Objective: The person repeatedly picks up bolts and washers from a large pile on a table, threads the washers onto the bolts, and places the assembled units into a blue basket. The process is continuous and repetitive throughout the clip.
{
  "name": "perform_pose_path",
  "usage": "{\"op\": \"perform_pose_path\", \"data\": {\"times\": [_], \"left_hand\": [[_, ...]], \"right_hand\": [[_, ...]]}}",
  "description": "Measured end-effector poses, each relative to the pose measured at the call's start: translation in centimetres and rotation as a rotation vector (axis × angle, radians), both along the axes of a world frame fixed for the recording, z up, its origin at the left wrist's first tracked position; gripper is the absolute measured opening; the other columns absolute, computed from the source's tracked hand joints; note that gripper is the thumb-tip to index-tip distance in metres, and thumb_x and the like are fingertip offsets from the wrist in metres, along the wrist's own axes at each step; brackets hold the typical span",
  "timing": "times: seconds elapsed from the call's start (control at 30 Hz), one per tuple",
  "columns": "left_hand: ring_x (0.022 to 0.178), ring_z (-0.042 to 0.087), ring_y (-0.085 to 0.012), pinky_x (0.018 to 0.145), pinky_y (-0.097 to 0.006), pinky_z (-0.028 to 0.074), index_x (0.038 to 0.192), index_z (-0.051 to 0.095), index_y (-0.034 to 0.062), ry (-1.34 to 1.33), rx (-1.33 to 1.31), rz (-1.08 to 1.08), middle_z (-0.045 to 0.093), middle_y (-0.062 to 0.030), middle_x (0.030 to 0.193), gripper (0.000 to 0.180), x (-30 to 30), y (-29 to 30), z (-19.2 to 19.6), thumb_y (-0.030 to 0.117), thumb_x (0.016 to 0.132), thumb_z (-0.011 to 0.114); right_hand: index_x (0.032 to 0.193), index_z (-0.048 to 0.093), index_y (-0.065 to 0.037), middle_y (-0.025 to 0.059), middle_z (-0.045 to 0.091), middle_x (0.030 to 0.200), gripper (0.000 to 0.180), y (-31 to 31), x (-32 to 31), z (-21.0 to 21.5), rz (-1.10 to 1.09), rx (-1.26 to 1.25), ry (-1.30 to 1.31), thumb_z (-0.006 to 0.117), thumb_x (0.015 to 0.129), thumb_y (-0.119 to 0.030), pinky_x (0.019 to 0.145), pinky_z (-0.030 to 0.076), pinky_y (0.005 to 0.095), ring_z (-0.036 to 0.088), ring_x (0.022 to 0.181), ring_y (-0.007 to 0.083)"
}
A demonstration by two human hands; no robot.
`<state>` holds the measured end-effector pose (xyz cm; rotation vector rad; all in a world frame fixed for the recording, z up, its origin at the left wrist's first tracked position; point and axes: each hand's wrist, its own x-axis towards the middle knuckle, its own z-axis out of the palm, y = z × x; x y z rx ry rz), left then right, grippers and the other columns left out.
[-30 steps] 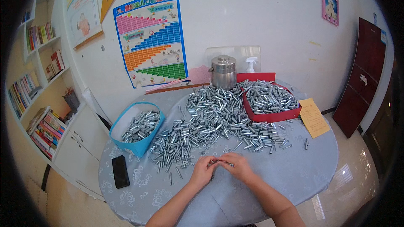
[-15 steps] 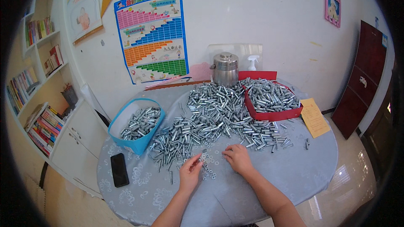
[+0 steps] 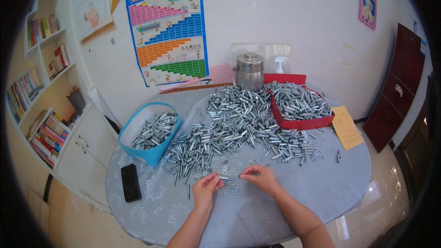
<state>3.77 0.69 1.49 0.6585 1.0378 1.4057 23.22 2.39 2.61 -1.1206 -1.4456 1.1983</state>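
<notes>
My left hand [image 3: 205, 190] is closed in a pinch on a silver metal bolt [image 3: 225, 178], whose free end points right toward my other hand. Fingertips of my right hand [image 3: 260, 177] pinch a small ring-like metal piece [image 3: 240, 176], a short gap from the bolt's end. Whether that piece is a nut or a washer is too small to tell. Between and below the hands lie loose small metal rings [image 3: 230, 186]. A large heap of similar silver bolts [image 3: 234, 119] spreads over the grey tablecloth just beyond both hands.
A blue bin [image 3: 158, 154] of metal pieces stands left of the heap, a red box [image 3: 301, 124] of them right. On the oval table [image 3: 183, 222] are a black phone [image 3: 131, 183], a steel pot [image 3: 250, 74], a spray bottle [image 3: 279, 65] and a yellow paper [image 3: 347, 128].
The bolt now shows extending from my left fingers. My right hand has shifted slightly and its fingertips have closed around a small piece, facing the bolt. The view has tilted slightly.
</notes>
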Motion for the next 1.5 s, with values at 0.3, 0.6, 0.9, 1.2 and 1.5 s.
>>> {"op": "perform_pose_path", "data": {"times": [0.3,0.6,0.9,1.2,1.5], "left_hand": [[0.069,0.061,-0.0184,0.064,-0.027,0.054,0.098,0.057,-0.0062,-0.132,-0.070,-0.114,0.060,-0.0126,0.083,0.021,0.2,-0.2,-0.2,0.002,0.079,0.059],[0.071,0.061,-0.0192,0.065,-0.027,0.053,0.094,0.057,-0.0036,-0.255,-0.148,-0.126,0.061,-0.0131,0.082,0.017,0.1,-0.3,-1.2,0.007,0.080,0.059],[0.073,0.061,-0.0192,0.068,-0.028,0.052,0.094,0.057,-0.0039,-0.366,-0.187,-0.263,0.062,-0.0164,0.089,0.018,0.1,-0.3,-1.4,0.009,0.081,0.058],[0.073,0.061,-0.0177,0.068,-0.027,0.052,0.095,0.056,-0.0036,-0.333,-0.123,-0.254,0.061,-0.0166,0.092,0.019,0.0,-0.3,-0.9,0.010,0.082,0.056],[0.069,0.060,-0.0150,0.065,-0.026,0.052,0.094,0.055,-0.0028,-0.344,-0.132,-0.214,0.062,-0.0158,0.090,0.017,-0.3,-0.2,-1.0,0.009,0.082,0.057]], "right_hand": [[0.084,0.064,-0.003,-0.0016,0.061,0.075,0.013,-0.5,-1.1,-0.7,0.049,-0.019,-0.014,0.068,0.074,-0.012,0.064,0.041,0.0199,0.051,0.071,0.0047],[0.087,0.065,-0.004,0.0088,0.062,0.082,0.014,-1.1,-1.8,0.2,-0.069,0.480,-0.303,0.065,0.074,-0.010,0.068,0.045,0.0274,0.058,0.076,0.0199],[0.096,0.065,-0.007,0.0083,0.061,0.085,0.022,-1.2,-1.9,-0.1,0.005,0.296,-0.095,0.064,0.075,-0.009,0.072,0.044,0.0255,0.057,0.080,0.0181],[0.092,0.065,-0.007,0.0082,0.061,0.082,0.016,0.6,-0.1,0.2,-0.289,0.200,-0.103,0.059,0.079,-0.013,0.074,0.042,0.0289,0.056,0.082,0.0204],[0.076,0.066,-0.012,0.0044,0.060,0.078,0.013,1.1,1.1,-1.3,-0.262,0.619,-0.847,0.066,0.067,-0.022,0.068,0.040,0.0360,0.054,0.077,0.0232]]}}
